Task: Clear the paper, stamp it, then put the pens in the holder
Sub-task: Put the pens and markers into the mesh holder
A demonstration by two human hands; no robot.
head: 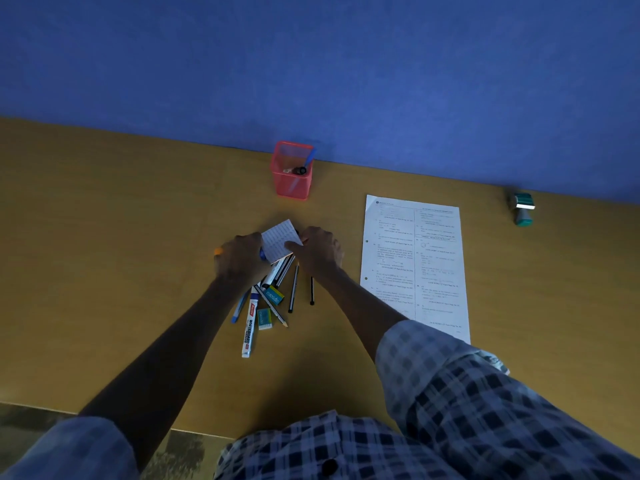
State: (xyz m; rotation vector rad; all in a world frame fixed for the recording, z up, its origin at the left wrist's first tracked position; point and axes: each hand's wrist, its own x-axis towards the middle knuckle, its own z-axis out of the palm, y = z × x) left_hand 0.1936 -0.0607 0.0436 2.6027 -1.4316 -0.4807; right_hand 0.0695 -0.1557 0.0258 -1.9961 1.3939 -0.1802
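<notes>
A printed paper sheet (414, 268) lies flat on the wooden desk at the right. A green stamp (523, 209) stands by the blue wall, far right. The red mesh holder (292, 171) stands at the back centre with a blue pen and a dark item inside. A heap of pens, pencils and a whiteboard marker (250, 323) lies at the desk's middle. My left hand (239, 259) is closed around the upper ends of several pens. My right hand (318, 252) presses on the heap's right side and touches a small white printed card (280, 240) between the hands.
Two small erasers in green-blue sleeves (273, 297) lie among the pens. Two black pencils (293, 289) lie apart at the heap's right. The desk's front edge (104, 415) runs along the bottom left, with floor below. A blue wall backs the desk.
</notes>
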